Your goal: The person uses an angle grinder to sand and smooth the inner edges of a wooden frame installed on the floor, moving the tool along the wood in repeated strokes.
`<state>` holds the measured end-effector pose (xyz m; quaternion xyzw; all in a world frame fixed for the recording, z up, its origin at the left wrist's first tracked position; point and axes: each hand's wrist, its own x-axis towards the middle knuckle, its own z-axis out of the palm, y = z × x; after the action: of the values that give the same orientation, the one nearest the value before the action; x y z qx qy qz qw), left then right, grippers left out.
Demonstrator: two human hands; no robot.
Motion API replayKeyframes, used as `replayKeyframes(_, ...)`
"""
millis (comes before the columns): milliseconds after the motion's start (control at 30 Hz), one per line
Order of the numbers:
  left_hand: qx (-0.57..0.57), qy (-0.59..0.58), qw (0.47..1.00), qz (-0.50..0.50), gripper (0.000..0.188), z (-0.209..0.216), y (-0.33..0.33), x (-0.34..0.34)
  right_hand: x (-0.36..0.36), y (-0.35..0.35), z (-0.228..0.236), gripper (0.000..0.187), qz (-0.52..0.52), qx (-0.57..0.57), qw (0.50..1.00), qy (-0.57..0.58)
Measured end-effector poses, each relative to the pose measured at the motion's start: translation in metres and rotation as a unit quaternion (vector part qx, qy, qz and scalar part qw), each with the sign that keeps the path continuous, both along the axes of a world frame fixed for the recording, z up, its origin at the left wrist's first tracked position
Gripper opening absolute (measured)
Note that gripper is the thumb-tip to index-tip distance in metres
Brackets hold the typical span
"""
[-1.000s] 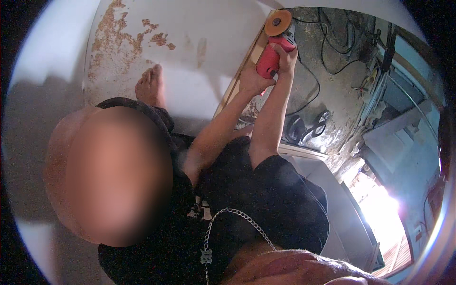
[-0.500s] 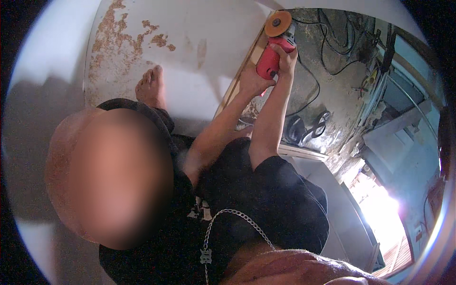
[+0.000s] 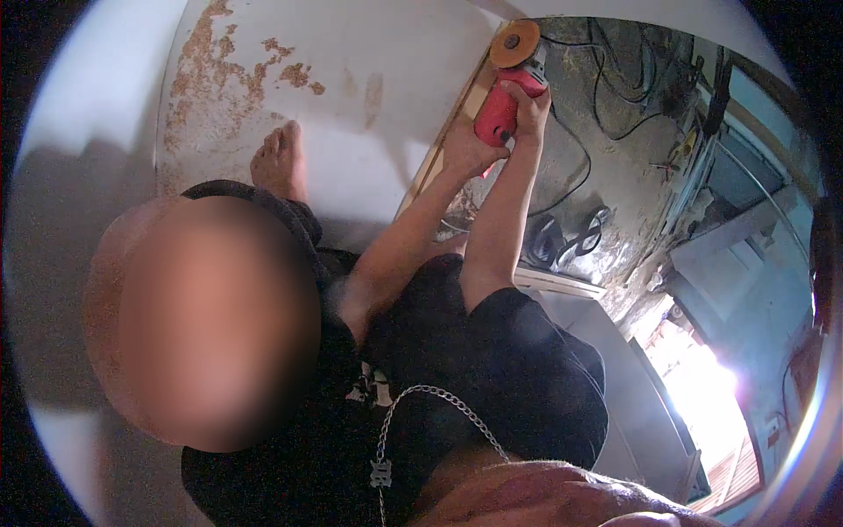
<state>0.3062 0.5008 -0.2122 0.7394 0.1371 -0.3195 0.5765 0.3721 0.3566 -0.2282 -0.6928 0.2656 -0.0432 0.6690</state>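
Both hands hold a red angle grinder (image 3: 497,116) at arm's length, near the top of the view. My left hand (image 3: 468,149) is closed round its rear end. Further up, my right hand (image 3: 530,107) grips the body just below the grey metal head. An orange-brown disc (image 3: 525,40) on the grinder faces up, with its round centre showing. The disc looks clear of the pale panel beside it, though the exact gap cannot be judged. Some of my fingers are hidden behind the tool.
Left of the grinder lies a white panel (image 3: 395,79) with brown worn patches and a wooden edge (image 3: 432,167). My bare foot (image 3: 281,162) rests on it. Black cables (image 3: 606,97) loop over the rough floor; a black strapped object (image 3: 562,241) lies nearer. Bright light enters through an opening (image 3: 702,395) at right.
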Motion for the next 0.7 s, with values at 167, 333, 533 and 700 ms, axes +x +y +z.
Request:
replayKeyframes(167, 0.017, 0.023, 0.999, -0.042, 0.077, 0.001, -0.002, 0.002, -0.001, 0.000, 0.001, 0.059, -0.008, -0.031, 0.999, -0.019)
replayKeyframes(333, -0.005, 0.029, 0.999, -0.043, 0.073, 0.007, 0.000, 0.004, -0.001, -0.004, 0.002, 0.074, -0.005, -0.006, 1.000, -0.004)
replayKeyframes(533, -0.019, -0.021, 0.999, 0.018, 0.060, -0.001, -0.001, 0.002, 0.004, 0.007, 0.004, 0.055, -0.005, -0.021, 0.999, -0.029)
replayKeyframes(700, 0.002, 0.005, 1.000, -0.016, 0.059, 0.007, -0.003, 0.005, 0.001, -0.004, 0.000, 0.055, -0.004, -0.026, 0.999, -0.023)
